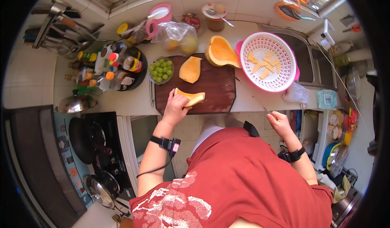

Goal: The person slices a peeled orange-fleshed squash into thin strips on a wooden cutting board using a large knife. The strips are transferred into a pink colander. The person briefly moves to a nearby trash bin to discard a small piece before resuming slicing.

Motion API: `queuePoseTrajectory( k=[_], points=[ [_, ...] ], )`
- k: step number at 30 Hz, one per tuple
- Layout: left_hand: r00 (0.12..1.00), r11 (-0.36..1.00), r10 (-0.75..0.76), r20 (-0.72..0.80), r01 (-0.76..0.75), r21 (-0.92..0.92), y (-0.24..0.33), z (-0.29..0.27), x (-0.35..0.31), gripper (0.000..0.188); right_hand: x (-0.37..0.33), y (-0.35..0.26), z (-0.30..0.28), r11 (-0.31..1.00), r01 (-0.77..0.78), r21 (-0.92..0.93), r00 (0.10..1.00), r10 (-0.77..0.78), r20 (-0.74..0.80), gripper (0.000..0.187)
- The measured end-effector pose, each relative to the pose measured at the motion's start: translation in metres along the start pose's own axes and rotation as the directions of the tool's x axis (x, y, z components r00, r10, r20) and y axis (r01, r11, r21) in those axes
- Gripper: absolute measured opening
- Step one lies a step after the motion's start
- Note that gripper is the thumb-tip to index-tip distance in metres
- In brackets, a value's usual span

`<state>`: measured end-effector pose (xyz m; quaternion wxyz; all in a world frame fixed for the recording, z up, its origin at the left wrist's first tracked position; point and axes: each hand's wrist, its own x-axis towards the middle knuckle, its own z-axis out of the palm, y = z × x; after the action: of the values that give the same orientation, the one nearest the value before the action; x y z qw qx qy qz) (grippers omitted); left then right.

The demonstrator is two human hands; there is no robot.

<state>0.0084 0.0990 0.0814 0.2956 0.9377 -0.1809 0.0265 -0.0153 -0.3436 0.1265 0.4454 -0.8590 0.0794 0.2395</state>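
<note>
Left fingers are gripping a pumpkin wedge, right fingers a knife, pretty sure. Some slices done, in the colander beyond the right; wedge, chunk and big piece past the left look unsliced.

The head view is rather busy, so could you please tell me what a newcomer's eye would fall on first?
Probably the large pink-rimmed white colander to the right of the board, with thin orange slices inside it. Next comes the curved pumpkin piece in the left hand, bright against the dark red-brown cutting board. The red shirt also stands out, filling much of the lower picture.
</note>
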Motion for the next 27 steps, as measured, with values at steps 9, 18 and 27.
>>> queuePoseTrajectory(
  k=[9, 18, 27],
  points=[
    [0.908, 0.942, 0.32, -0.271, -0.275, 0.191, 0.058, 0.0, 0.026, 0.023, -0.007, -0.017, 0.025, 0.998, -0.012, 0.069, 1.0, 0.013, -0.009, 0.042],
    [0.932, 0.869, 0.354, -0.084, -0.294, 0.399, 0.04, 0.091, 0.035, 0.012, 0.003, -0.034, 0.034, 0.999, -0.035, -0.025, 0.998, 0.037, 0.056, 0.044],
    [0.985, 0.908, 0.169, -0.023, -0.147, 0.391, 0.054, 0.127, 0.038, 0.01, 0.021, -0.039, 0.046, 0.999, -0.022, -0.035, 0.986, 0.028, 0.164, 0.048]
  ],
)
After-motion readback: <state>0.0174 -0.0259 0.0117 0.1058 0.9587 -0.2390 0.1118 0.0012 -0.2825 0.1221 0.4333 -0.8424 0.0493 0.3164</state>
